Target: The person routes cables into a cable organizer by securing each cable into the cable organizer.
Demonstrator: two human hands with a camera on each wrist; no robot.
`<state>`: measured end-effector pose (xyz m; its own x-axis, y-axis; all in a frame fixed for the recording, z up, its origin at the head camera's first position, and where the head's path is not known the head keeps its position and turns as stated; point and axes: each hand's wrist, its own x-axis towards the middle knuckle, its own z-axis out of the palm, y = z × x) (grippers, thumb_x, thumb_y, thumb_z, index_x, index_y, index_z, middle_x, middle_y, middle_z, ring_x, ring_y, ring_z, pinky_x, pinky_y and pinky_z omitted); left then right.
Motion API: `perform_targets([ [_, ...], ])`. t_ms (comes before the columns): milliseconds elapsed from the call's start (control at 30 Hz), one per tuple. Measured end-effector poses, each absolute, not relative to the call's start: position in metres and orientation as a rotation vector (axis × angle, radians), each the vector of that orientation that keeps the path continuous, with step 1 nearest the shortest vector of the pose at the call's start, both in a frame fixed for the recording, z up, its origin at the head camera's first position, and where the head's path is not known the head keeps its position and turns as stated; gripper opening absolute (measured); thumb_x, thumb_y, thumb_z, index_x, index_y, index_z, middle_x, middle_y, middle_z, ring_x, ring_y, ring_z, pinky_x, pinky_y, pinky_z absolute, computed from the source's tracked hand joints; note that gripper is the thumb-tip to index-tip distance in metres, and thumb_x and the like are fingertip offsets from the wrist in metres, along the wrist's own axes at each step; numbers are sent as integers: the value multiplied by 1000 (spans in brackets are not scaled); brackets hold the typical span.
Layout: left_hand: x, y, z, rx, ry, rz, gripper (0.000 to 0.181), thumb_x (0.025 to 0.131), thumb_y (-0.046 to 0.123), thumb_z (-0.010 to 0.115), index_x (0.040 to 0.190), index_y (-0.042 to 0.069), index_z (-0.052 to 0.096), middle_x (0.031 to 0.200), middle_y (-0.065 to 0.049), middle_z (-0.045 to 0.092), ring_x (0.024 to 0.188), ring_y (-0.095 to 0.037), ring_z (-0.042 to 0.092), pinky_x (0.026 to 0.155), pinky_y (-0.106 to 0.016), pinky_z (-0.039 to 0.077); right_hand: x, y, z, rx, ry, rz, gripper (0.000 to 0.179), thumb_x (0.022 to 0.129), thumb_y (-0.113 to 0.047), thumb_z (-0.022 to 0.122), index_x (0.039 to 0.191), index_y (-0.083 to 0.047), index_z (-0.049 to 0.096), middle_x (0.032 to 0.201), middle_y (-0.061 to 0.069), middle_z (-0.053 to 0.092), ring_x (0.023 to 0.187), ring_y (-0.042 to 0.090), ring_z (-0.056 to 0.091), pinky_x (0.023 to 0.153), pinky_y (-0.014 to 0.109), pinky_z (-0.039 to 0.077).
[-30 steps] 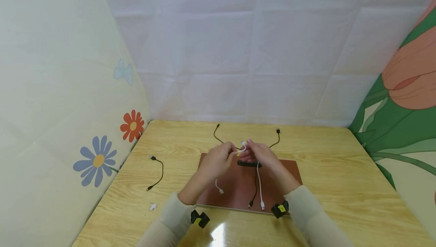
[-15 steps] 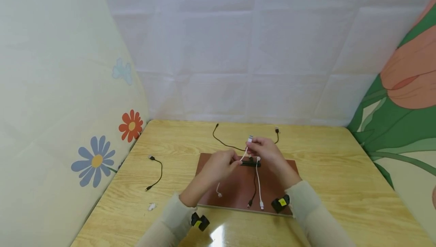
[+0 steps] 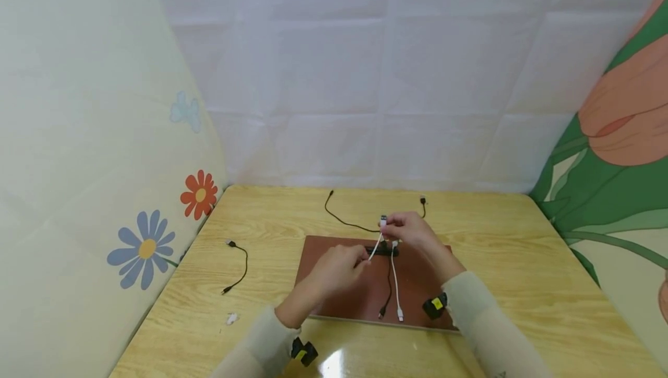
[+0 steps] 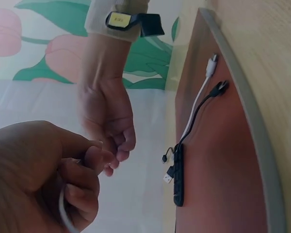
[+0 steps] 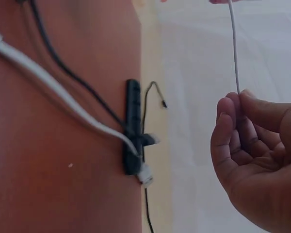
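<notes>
A white USB cable (image 3: 376,246) is stretched between my two hands, above a black cable holder (image 5: 132,107). My right hand (image 3: 412,231) pinches it just below its USB plug (image 3: 383,220), which points up and away. With thumb and fingers, my left hand (image 3: 334,271) grips the cord lower down, nearer to me; the rest of that cord is mostly hidden by the hand. The holder lies along the far edge of a brown board (image 3: 355,300). A second white cable (image 5: 72,99) and a black cable (image 5: 63,68) run through it, their near ends lying on the board.
A long black cable (image 3: 344,221) lies on the wooden table behind the board, its USB plug (image 3: 423,199) to the right. Another short black cable (image 3: 246,262) lies at the left, with a small white piece (image 3: 232,318) in front of it.
My right hand has gone from extended fingers beside the plug to pinching it. My left hand has moved down towards me, and the cord between the hands is straighter.
</notes>
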<state>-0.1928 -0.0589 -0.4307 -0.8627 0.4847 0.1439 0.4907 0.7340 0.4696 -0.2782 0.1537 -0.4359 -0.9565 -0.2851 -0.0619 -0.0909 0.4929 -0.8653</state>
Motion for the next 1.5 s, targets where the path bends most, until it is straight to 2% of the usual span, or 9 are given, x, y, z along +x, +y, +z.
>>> perform_targets([
  [100,-189,-56,-436,-860,-2923,-750,13,100,19,63,91,13,69,67,9,57,52,-5,43,50,-21,37,-278,154,-443,-360,2607,-1326,13,99,-16,67,95,-4,71,86,8,72,83,27,68,75,43,55],
  [233,-185,-51,-439,-864,-2943,-691,23,99,18,65,77,14,59,59,8,48,49,-6,41,47,-22,35,-278,151,-452,-359,2668,-1222,12,97,-18,70,94,-6,71,87,4,72,80,18,66,70,35,52],
  [333,-185,-48,-442,-855,-2968,-664,25,98,18,66,75,15,56,60,8,47,50,-7,42,47,-22,36,-279,148,-459,-366,2722,-1147,11,96,-19,71,94,-7,72,85,2,71,75,15,63,67,33,50],
  [500,-186,-44,-448,-856,-3029,-645,27,99,20,64,74,15,55,61,8,49,50,-6,45,49,-22,39,-281,143,-468,-423,2828,-987,12,94,-19,72,88,-8,70,79,1,69,70,15,58,63,31,47],
  [767,-185,-41,-458,-783,-3126,-870,24,102,19,60,78,15,59,51,8,54,37,-4,52,47,-20,43,-282,140,-480,-429,2923,-871,11,93,-17,74,89,-8,70,87,5,72,78,19,65,69,36,53],
  [933,-185,-40,-465,-749,-3170,-928,24,103,19,59,80,14,58,54,6,55,39,-7,54,47,-22,44,-283,138,-485,-429,2966,-832,12,93,-17,75,93,-5,71,90,8,73,82,22,67,72,39,55],
  [1100,-185,-38,-469,-738,-3199,-887,24,103,19,58,80,15,58,55,7,56,41,-6,54,47,-22,44,-284,134,-484,-425,2968,-814,12,93,-18,75,90,-7,71,85,5,68,75,19,60,68,37,51],
  [1267,-186,-33,-473,-765,-3200,-711,23,101,17,58,78,15,58,56,7,54,44,-6,52,48,-22,42,-284,134,-482,-406,2968,-789,13,94,-19,74,89,-8,69,82,3,64,71,18,54,64,35,46],
  [1500,-185,-28,-482,-783,-3225,-549,19,99,19,60,80,18,62,65,6,55,54,-9,48,49,-24,39,-287,137,-485,-340,2902,-845,13,94,-20,74,96,-8,72,83,4,62,71,19,53,64,35,45],
])
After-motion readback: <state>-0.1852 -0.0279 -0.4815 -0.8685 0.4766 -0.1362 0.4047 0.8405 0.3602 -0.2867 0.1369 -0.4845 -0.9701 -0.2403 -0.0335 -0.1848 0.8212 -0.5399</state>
